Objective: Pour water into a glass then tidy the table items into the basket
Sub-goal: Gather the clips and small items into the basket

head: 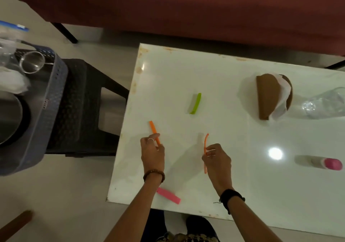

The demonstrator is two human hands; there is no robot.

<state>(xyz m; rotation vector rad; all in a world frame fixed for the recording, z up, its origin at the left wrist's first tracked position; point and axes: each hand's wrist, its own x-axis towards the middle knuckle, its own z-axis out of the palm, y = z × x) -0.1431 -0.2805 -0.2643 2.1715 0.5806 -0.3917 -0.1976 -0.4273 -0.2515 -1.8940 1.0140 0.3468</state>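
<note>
On the white table, my left hand pinches the near end of an orange clip. My right hand grips a second, thinner orange clip that stands on edge. A green clip lies further back, and a pink clip lies near the front edge, partly under my left forearm. The grey basket sits to the left on a dark stool, holding a steel cup and other items. A clear bottle lies at the right edge.
A brown holder with white tissue stands at the table's back right. A pink-capped tube lies at the right. A dark red sofa runs along the back. Floor shows between the stool and the table.
</note>
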